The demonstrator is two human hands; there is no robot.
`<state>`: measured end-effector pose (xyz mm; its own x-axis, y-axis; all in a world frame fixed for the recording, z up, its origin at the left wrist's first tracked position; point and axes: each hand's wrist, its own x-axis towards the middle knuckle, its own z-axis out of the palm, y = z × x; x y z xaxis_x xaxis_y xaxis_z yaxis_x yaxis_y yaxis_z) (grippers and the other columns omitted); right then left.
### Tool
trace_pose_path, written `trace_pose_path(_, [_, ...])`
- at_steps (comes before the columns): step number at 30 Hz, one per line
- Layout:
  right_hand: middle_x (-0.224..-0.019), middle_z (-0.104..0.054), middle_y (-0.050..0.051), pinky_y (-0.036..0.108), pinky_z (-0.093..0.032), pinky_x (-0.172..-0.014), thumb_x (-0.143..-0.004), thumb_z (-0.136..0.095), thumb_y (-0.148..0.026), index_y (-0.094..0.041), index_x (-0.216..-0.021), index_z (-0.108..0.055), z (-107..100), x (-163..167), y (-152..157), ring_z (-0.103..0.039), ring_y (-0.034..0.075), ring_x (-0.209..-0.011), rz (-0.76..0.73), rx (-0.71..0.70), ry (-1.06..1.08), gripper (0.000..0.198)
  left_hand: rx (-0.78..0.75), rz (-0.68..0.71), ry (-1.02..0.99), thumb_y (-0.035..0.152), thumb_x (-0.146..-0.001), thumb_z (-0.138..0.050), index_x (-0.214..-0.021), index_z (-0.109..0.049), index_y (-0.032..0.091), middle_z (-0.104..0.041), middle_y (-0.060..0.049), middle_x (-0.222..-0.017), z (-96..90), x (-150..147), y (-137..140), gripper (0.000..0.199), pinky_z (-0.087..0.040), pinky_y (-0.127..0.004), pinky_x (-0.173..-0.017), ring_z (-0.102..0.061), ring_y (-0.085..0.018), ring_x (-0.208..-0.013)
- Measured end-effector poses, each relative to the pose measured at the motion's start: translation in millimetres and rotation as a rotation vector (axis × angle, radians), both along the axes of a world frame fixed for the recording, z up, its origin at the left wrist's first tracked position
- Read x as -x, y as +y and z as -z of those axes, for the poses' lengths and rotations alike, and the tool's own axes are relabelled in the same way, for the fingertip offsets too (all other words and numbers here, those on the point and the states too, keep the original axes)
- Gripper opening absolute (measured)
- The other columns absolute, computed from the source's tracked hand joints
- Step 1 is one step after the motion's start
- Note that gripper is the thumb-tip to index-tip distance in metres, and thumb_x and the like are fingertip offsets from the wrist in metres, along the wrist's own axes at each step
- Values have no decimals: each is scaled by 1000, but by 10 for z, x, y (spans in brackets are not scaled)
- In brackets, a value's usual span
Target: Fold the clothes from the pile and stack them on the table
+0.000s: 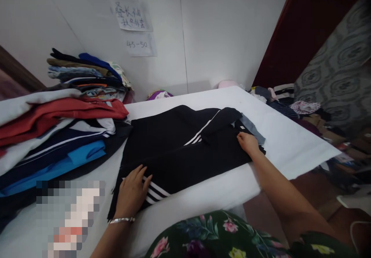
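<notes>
A black jacket with white stripes (174, 161) lies spread on the white table, one sleeve folded diagonally across it. My left hand (133, 186) rests on its near left corner beside three white stripes, fingers stretched out and a silver bracelet on the wrist. At the neck end, my right hand (247, 142) pinches the jacket's edge near a small white label. Part of a grey-blue garment (253, 128) shows from beneath the jacket on the right.
Folded clothes (58, 111) are piled high along the left side. Handwritten paper signs (135, 18) hang on the white wall. More clothes (290, 103) and boxes lie beyond the right edge of the white table (290, 142). A pixelated patch covers the lower left.
</notes>
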<state>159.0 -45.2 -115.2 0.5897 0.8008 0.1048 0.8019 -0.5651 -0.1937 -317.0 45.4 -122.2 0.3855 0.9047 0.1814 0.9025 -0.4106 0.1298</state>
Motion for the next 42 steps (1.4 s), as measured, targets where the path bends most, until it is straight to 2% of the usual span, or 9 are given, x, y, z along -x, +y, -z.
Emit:
trace_pose_path(6, [-96, -71, 8, 29, -41, -67, -92, -39, -31, -21, -96, -68, 89, -64, -53, -64, 22, -86, 22, -236, -32, 31, 1, 4, -27, 41, -86, -41, -125, -58, 16, -54, -13, -137, 113, 80, 10, 49, -37, -44, -105, -47, -28, -127])
trace_pose_path(11, [-93, -72, 7, 28, -40, -64, -91, -42, -30, -23, -92, -68, 113, -68, -36, -65, 22, -84, -8, -84, -54, 27, 21, -9, -41, 43, -87, -40, -126, -57, 15, -52, -13, -139, 114, 81, 8, 51, -35, -45, -106, -46, -28, -129])
trace_pose_path(16, [-99, -70, 10, 32, -45, -72, -91, -42, -30, -21, -91, -69, -9, 25, -33, -63, 25, -92, -27, -116, -97, 28, 21, -36, -53, 41, -86, -42, -125, -59, 18, -53, -11, -138, 94, 42, -19, 48, -34, -45, -107, -45, -27, -129])
trace_pose_path(21, [-108, -68, 9, 36, -46, -91, -92, -43, -33, -21, -103, -68, -158, 342, 67, -60, 25, -104, -332, -311, -29, 30, 26, -38, -73, 39, -87, -43, -124, -59, 18, -53, -12, -138, 53, 17, -37, 45, -34, -46, -107, -46, -27, -129])
trace_pose_path(25, [-128, -60, 9, 42, -41, -103, -91, -48, -35, -20, -114, -65, 32, 571, 178, -53, 25, -121, -575, -229, 89, 33, 47, -31, -95, 39, -87, -44, -125, -58, 17, -53, -12, -138, 43, 27, -46, 46, -34, -46, -106, -46, -28, -129])
trace_pose_path(31, [-140, -50, 11, 53, -31, -108, -92, -45, -37, -21, -122, -61, 347, 566, 199, -40, 28, -134, -478, -161, 58, 38, 31, -13, -155, 40, -87, -45, -124, -59, 17, -54, -11, -137, 89, 61, -48, 45, -33, -44, -107, -46, -27, -129])
trace_pose_path(35, [-139, -51, 11, 52, -32, -108, -92, -46, -37, -21, -121, -62, 349, 550, 189, -41, 28, -133, -479, -180, 63, 38, 30, -1, -182, 42, -87, -44, -123, -59, 17, -54, -12, -137, 108, 88, -42, 46, -34, -45, -107, -47, -27, -128])
trace_pose_path(40, [-130, -60, 10, 47, -33, -109, -92, -45, -39, -20, -111, -67, 318, 589, 184, -47, 25, -128, -455, -352, 46, 35, -11, 70, -251, 47, -86, -44, -122, -59, 16, -54, -13, -136, 133, 151, -17, 50, -38, -47, -105, -48, -29, -127])
trace_pose_path(42, [-129, -60, 10, 46, -33, -109, -92, -44, -38, -19, -113, -67, 317, 614, 186, -48, 25, -127, -465, -342, 32, 36, -34, 100, -277, 48, -86, -45, -120, -61, 16, -55, -14, -135, 137, 174, -5, 50, -41, -46, -103, -50, -30, -125])
